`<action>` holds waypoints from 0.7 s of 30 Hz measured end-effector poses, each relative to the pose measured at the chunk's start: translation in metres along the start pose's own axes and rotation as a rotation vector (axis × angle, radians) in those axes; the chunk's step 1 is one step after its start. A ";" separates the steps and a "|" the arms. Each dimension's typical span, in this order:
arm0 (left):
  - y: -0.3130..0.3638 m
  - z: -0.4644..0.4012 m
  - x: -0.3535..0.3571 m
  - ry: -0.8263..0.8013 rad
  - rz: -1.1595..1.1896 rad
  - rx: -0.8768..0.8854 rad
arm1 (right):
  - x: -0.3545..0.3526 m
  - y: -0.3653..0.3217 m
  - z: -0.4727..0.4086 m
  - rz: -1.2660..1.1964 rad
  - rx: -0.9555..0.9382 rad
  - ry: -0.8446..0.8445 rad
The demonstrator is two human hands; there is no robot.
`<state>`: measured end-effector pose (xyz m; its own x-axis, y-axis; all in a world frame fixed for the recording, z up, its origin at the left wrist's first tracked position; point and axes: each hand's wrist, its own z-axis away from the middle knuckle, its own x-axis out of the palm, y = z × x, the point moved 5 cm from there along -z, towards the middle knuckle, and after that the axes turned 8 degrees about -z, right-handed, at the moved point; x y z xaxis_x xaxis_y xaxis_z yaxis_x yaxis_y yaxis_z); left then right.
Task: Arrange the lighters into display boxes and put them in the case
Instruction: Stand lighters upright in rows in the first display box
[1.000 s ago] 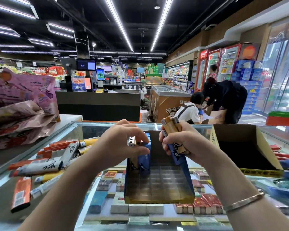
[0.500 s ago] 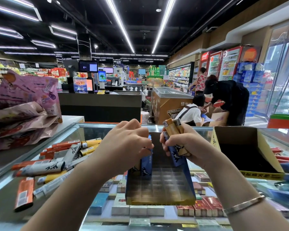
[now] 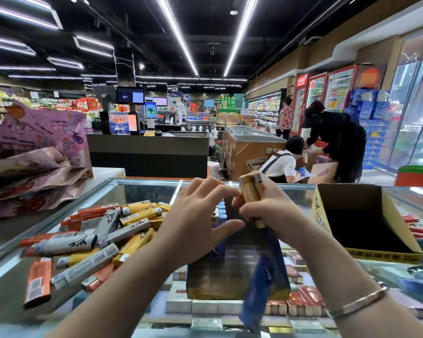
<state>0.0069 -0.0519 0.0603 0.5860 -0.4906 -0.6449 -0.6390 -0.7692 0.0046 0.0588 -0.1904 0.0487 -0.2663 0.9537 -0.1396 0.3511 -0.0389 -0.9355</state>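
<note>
Where it earlier pinched blue lighters, the left hand [image 3: 195, 223] now spreads loose while the right hand [image 3: 271, 213] grips gold lighters [image 3: 250, 189].

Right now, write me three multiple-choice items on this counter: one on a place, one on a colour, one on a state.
1. Where does the pile of loose lighters lie?
A. left of the display box
B. inside the yellow carton
C. on the floor

2. What colour are the lighters gripped by the right hand?
A. green
B. gold
C. white

3. In what state is the yellow carton?
A. sealed
B. crushed flat
C. open, dark inside

Key: 1 A, the pile lies on the glass left of the display box. 2 B, gold lighters stick up from that fist. 3 C, its top is open, with nothing visible inside. The left hand holds nothing.
</note>
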 end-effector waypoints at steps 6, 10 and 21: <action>0.042 0.012 0.022 -0.097 -0.139 0.455 | 0.005 0.003 -0.002 0.121 -0.090 0.187; 0.031 0.012 0.026 -0.118 -0.157 0.407 | -0.005 -0.005 0.001 0.158 -0.182 0.341; -0.031 -0.002 0.008 -0.025 0.504 -0.308 | 0.014 -0.005 0.003 0.053 -0.068 -0.096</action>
<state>0.0321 -0.0326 0.0563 0.2336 -0.8194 -0.5235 -0.6591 -0.5292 0.5343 0.0509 -0.1773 0.0507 -0.3297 0.9177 -0.2217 0.4263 -0.0648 -0.9023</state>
